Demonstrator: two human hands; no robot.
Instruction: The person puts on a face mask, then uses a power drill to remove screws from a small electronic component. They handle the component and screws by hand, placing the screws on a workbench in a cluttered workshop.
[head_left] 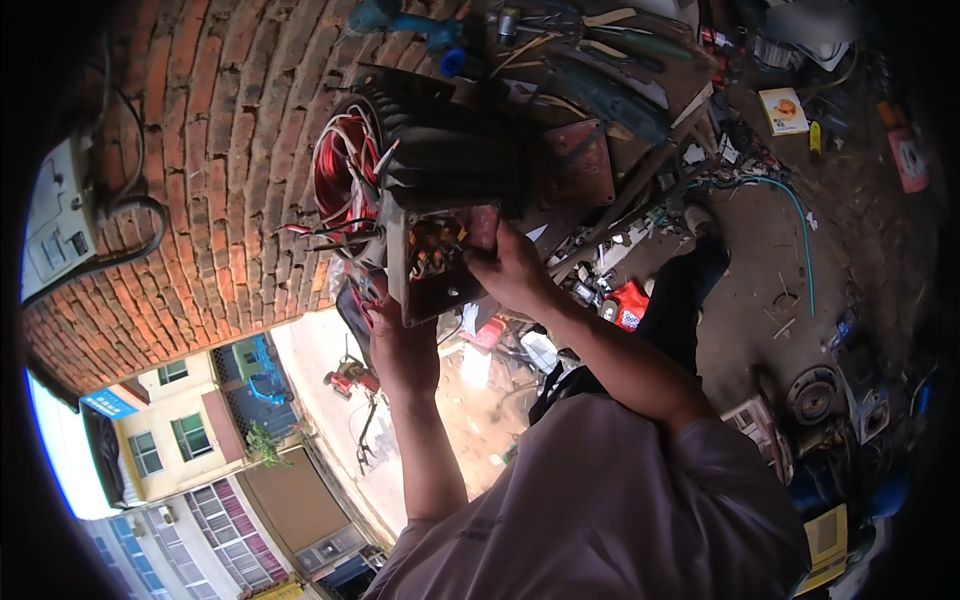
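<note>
A black finned motor [450, 150] has a coil of red and white wires [340, 165] at its left end and an open terminal box [430, 260] with brass-coloured contacts inside. My left hand [395, 335] is closed on a red-handled tool [370, 295], apparently pliers, just left of the box; its working end is hard to make out. My right hand [505, 260] grips the right side of the box, thumb near the contacts, beside a small reddish part [483, 225].
Power tools [615, 95], hand tools and a rusty plate [578, 170] lie around the motor. A brick wall [200, 170] carries a meter box [55, 215]. A cluttered dirt floor [750, 310] holds scrap, a cyan hose [800, 220] and my leg [680, 290]. Buildings stand beyond.
</note>
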